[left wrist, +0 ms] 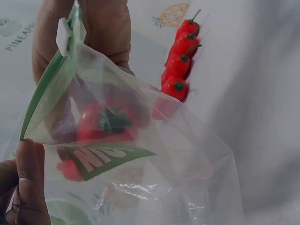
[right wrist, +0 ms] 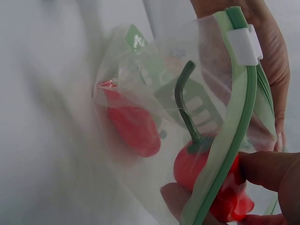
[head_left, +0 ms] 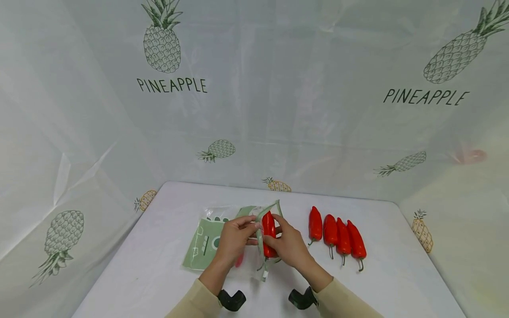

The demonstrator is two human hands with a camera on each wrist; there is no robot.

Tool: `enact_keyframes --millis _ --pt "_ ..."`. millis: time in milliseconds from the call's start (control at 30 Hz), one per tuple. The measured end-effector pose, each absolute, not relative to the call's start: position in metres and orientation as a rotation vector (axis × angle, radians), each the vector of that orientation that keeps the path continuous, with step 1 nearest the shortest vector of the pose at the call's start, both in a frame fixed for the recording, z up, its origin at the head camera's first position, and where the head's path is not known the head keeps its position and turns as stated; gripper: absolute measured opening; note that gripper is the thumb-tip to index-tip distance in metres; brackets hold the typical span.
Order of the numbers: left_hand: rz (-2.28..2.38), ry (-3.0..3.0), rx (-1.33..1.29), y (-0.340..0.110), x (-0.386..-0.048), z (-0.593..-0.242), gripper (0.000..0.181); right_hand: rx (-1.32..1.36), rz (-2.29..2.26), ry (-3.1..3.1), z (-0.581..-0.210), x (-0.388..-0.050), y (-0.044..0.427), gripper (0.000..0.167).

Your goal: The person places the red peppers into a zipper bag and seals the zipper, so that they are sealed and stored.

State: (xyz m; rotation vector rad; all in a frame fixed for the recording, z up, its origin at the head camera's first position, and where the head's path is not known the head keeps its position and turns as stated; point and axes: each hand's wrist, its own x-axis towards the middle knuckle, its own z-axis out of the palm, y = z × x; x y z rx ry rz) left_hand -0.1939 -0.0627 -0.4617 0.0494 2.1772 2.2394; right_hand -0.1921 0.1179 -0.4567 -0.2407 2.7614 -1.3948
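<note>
A clear zip bag point(right wrist: 122, 75) with a green zip edge and a white slider point(right wrist: 246, 46) hangs between both hands, its mouth spread apart. My left hand point(head_left: 234, 240) pinches the bag's green edge. In my right hand point(head_left: 292, 245) a shiny red pepper point(head_left: 268, 229) is held between thumb and fingers at the bag's mouth. Its green stem point(right wrist: 183, 101) shows through the clear film in the right wrist view, so it is partly inside. Another red pepper point(right wrist: 133, 129) lies deeper in the bag. The left wrist view shows the held pepper point(left wrist: 89, 124) blurred behind the film.
Several red peppers point(head_left: 330, 229) with green stems lie in a row on the white table point(head_left: 389, 274), right of the hands. A flat green-printed plastic bag point(head_left: 199, 247) lies to the left. Behind the table hangs a sheet point(head_left: 278, 110) printed with pineapples.
</note>
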Motion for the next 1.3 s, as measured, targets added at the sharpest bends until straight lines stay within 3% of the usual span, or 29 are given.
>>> enact_keyframes --millis 1300 --pt "2.331 2.146 0.031 -0.068 -0.196 -0.462 0.037 -0.184 -1.428 2.768 -0.465 -0.204 0.110 0.080"
